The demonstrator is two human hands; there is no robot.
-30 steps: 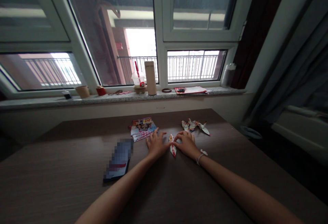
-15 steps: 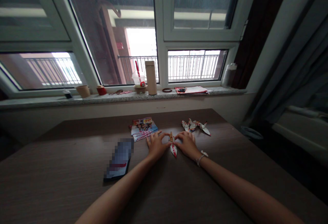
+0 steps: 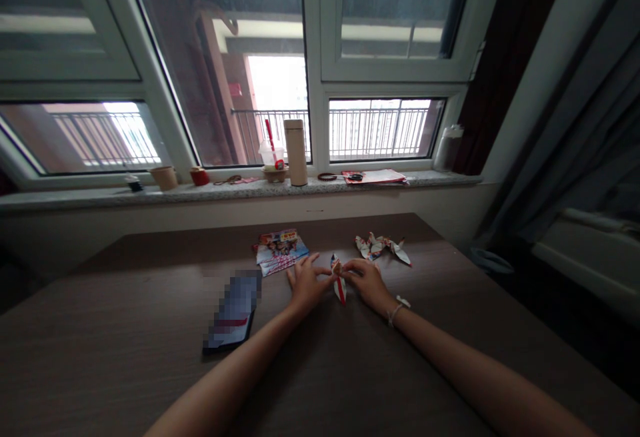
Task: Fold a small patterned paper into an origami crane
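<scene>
Between my hands, over the middle of the table, is a paper crane [image 3: 340,289] folded from white, red and multicoloured printed paper. My left hand [image 3: 306,282] grips its left side at the thumb, with the other fingers fanned out. From the right, my right hand [image 3: 367,282] pinches its upper middle between thumb and forefinger; the exact grip is small in view. Several similar folded paper cranes [image 3: 383,247] lie together just beyond my right hand. A stack of colourful printed paper sheets [image 3: 283,250] lies beyond my left hand.
A phone [image 3: 233,310] with a blurred-out screen lies left of my left forearm on the brown table [image 3: 125,330]. Along the windowsill [image 3: 225,190] stand a tan flask [image 3: 296,154], a plastic cup with a red straw [image 3: 271,154], scissors [image 3: 354,176] and papers.
The crane's upper part has opened and shifted between my fingers. My right hand's fingers have drawn together at its middle; my left hand has barely moved.
</scene>
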